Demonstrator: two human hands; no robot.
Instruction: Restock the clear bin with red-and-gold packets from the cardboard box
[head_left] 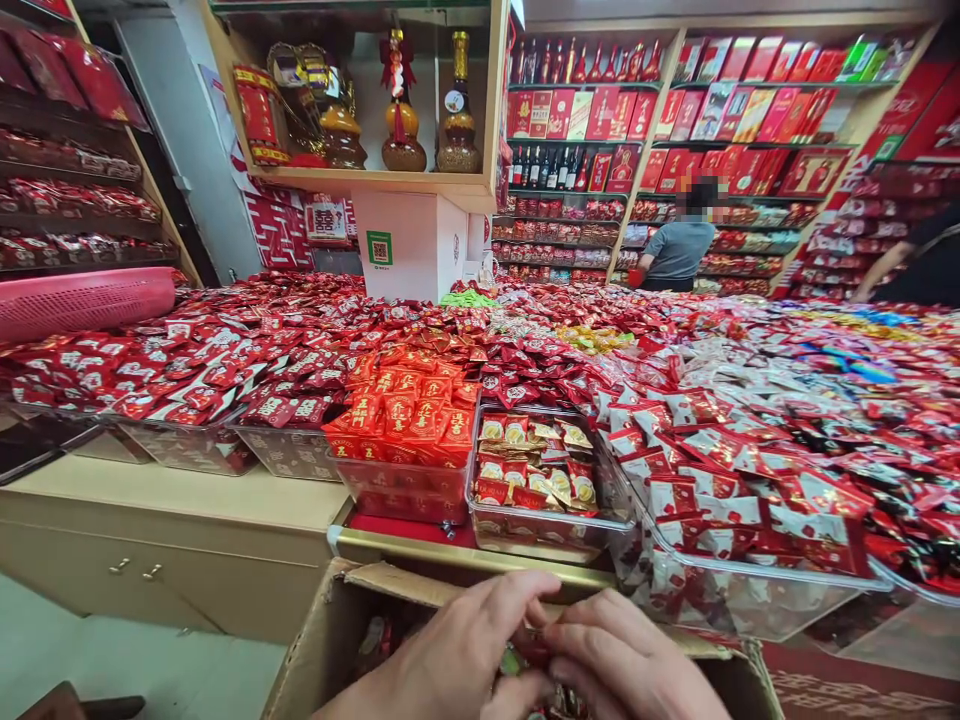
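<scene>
My left hand (457, 645) and my right hand (630, 650) meet over an open cardboard box (300, 650) at the bottom of the view. Both have their fingers curled inward around small wrapped candies (512, 660), red and green, which show in the gap between them. The fingers hide most of these candies. Deeper in the box, more wrappers lie in shadow. Just beyond the box, a clear plastic bin (547, 530) holds red and gold packets. To its left, another bin (405, 490) is heaped with bright red packets.
Several more bins of red and white packets (750, 500) line the counter's front. A pink basket (90, 300) stands at left, above a cabinet (187, 560). A display case (360, 180) with bottles rises behind. Two people (679, 250) are near the far shelves and right edge.
</scene>
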